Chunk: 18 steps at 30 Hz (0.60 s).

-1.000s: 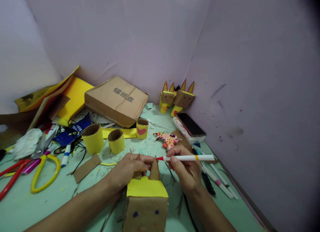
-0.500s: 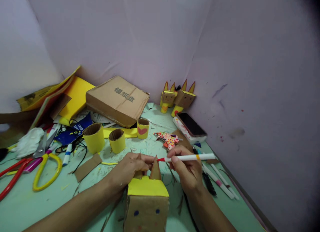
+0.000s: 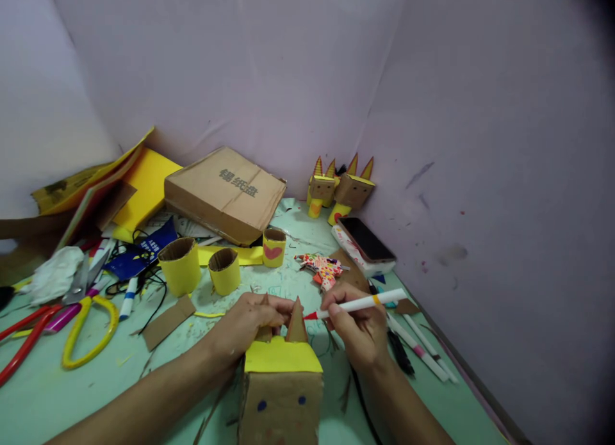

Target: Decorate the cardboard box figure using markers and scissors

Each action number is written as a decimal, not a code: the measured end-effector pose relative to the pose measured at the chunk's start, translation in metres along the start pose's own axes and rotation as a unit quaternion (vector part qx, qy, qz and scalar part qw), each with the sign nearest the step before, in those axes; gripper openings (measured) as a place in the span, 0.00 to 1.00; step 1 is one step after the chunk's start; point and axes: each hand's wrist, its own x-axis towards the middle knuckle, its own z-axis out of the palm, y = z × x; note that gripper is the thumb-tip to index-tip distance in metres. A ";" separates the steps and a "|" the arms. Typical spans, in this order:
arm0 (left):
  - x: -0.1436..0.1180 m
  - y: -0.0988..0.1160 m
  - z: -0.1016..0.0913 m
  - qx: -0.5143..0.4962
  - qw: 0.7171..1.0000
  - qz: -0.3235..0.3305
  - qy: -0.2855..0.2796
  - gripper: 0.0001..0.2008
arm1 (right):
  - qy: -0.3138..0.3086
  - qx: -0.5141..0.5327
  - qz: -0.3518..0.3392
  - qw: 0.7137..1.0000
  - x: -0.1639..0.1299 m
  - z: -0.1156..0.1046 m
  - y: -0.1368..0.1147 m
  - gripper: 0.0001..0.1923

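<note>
Cardboard ear (image 3: 296, 322) is pinched steady by the left hand (image 3: 250, 326); the right hand (image 3: 358, 333), gripping the red marker (image 3: 358, 303), should stroke lightly.

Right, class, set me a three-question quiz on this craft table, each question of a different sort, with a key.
1. True or false: the right hand holds a white marker whose red tip touches a cardboard ear of the cardboard box figure.
2. What does the left hand grip? A) the yellow-handled scissors B) the other ear on the box figure C) the phone
3. Fill in: the small roll behind the two plain yellow rolls bears a red ____.

Key: 1 true; 2 B; 3 heart.
</note>
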 end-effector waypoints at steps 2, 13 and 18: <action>0.000 0.000 0.001 -0.007 1.000 -0.006 0.010 0.21 | -0.018 -0.001 -0.007 1.000 0.001 -0.001 -0.003 0.09; -0.005 0.003 0.002 -0.004 1.000 -0.011 0.022 0.20 | -0.002 0.083 0.057 0.995 -0.010 -0.007 0.001 0.10; -0.006 0.007 0.005 0.020 0.999 -0.008 0.029 0.20 | 0.035 0.128 0.085 0.988 -0.030 -0.015 0.008 0.08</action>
